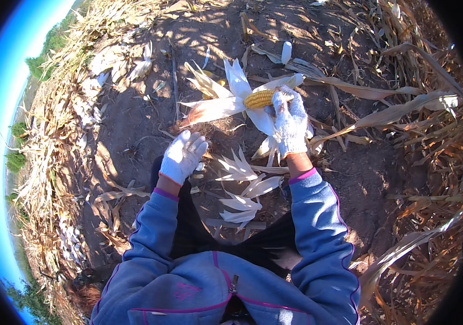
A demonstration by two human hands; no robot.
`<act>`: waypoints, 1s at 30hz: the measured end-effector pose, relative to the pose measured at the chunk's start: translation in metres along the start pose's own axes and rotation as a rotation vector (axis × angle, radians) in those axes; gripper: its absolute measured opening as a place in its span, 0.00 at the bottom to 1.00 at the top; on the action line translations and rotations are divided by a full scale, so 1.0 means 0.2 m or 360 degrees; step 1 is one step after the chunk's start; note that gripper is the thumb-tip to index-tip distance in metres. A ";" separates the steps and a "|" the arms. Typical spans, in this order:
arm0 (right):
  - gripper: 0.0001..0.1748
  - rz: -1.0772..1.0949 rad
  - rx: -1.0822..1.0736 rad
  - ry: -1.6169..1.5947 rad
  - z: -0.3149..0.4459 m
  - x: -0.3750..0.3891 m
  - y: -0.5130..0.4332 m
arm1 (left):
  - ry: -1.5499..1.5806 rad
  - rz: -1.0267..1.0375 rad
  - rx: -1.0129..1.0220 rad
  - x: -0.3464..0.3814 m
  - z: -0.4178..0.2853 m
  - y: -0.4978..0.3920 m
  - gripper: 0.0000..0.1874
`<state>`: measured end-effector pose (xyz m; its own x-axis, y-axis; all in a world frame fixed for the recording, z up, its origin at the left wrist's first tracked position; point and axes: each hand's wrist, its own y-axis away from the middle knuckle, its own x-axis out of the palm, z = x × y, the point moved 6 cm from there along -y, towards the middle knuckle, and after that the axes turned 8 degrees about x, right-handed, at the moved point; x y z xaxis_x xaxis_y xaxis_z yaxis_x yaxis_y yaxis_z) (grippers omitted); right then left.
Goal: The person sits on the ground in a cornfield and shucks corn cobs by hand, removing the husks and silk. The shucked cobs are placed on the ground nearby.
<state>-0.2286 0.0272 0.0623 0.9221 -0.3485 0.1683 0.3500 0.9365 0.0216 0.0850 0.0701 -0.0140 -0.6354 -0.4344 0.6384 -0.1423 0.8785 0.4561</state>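
Observation:
In a white knitted glove, my right hand (292, 120) grips a yellow ear of corn (259, 99) near one end. Pale husks (219, 109) spread out around the ear, with reddish-brown silk at the tip of one on the left. My left hand (183, 153), gloved in white too, is empty with its fingers somewhat apart, just below that silk and apart from the ear. Loose corn husks (237, 207) lie on the soil between my legs. Which parts of the ear and husks my right fingers cover cannot be seen.
Dry corn stalks and leaves (414, 118) lie along the right. A long band of dry husks and stalks (48, 162) runs down the left. A white husk piece (286, 53) lies ahead on the brown soil (134, 109). Green bushes stand at the far left.

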 end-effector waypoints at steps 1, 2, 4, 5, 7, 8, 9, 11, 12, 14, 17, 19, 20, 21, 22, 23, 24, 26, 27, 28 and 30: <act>0.18 0.0001 -0.0033 -0.0038 0.01 0.01 0.00 | 0.0011 0.0015 0.0003 -0.04 0.01 0.01 0.14; 0.19 -0.0059 -0.0074 0.0098 0.02 0.01 0.00 | 0.0033 0.0008 0.0026 -0.08 0.00 0.02 0.13; 0.19 -0.0064 -0.0003 -0.0045 0.01 0.02 0.00 | -0.0185 0.0105 0.0298 -0.08 -0.06 0.03 0.16; 0.20 -0.0047 0.0053 -0.0146 0.00 0.02 0.00 | -0.0262 0.0028 0.0402 -0.09 -0.08 0.05 0.18; 0.20 -0.0044 -0.0008 0.0006 0.02 0.03 0.01 | -0.0568 0.0133 0.0795 0.00 -0.16 0.08 0.21; 0.21 -0.0035 0.0017 -0.0036 0.03 0.02 0.02 | -0.0588 0.0160 0.0905 0.05 -0.19 0.10 0.21; 0.21 -0.0029 0.0079 -0.0112 0.02 0.02 0.03 | -0.0616 0.0153 0.1008 0.09 -0.22 0.13 0.21; 0.20 -0.0002 0.0089 -0.0188 0.04 0.03 0.04 | -0.0922 0.0213 0.1429 0.20 -0.29 0.23 0.19; 0.20 -0.0005 0.0098 -0.0192 0.04 0.03 0.04 | -0.1119 0.0217 0.1624 0.26 -0.33 0.29 0.18; 0.19 0.0006 0.0115 -0.0216 0.04 0.04 0.05 | -0.1528 0.0225 0.1960 0.37 -0.39 0.39 0.14; 0.18 0.0021 0.0074 -0.0146 0.03 0.05 0.05 | -0.1684 0.0183 0.2137 0.46 -0.47 0.46 0.13; 0.18 -0.0012 0.0013 -0.0090 0.03 0.04 0.04 | -0.1495 0.0129 0.2133 0.46 -0.53 0.46 0.15; 0.18 -0.0012 0.0020 -0.0106 0.02 0.04 0.03 | -0.1482 -0.0007 0.2127 0.45 -0.57 0.46 0.15; 0.18 -0.0055 -0.0134 0.0100 0.05 0.04 0.03 | -0.1466 -0.0195 0.2060 0.42 -0.60 0.45 0.16; 0.17 -0.0080 -0.0251 0.0264 0.07 0.04 0.04 | -0.1699 -0.0261 0.2242 0.43 -0.62 0.49 0.16; 0.17 -0.0140 -0.0255 0.0369 0.08 0.03 0.04 | -0.1724 -0.0147 0.2287 0.44 -0.61 0.50 0.14; 0.18 -0.0095 -0.0181 0.0315 0.07 0.04 0.05 | -0.1760 0.0166 0.2128 0.46 -0.56 0.49 0.14; 0.17 -0.0035 -0.0420 0.0544 0.12 0.09 0.09 | -0.1392 0.0794 0.1468 0.47 -0.41 0.45 0.14; 0.17 0.0058 -0.0506 0.0551 0.15 0.11 0.13 | -0.1577 0.1138 0.1416 0.52 -0.33 0.45 0.16; 0.19 0.0121 -0.0622 0.0659 0.17 0.16 0.17 | -0.1167 0.0947 0.0615 0.47 -0.17 0.37 0.18; 0.21 0.0276 -0.1120 0.0893 0.24 0.23 0.28 | -0.1279 0.1426 0.0894 0.58 -0.07 0.41 0.21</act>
<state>-0.1739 0.0659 0.1182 0.8516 -0.3454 -0.3943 0.0493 0.8017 -0.5957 0.0102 0.0893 0.1057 -0.9148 0.4011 -0.0482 0.3896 0.8444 -0.3678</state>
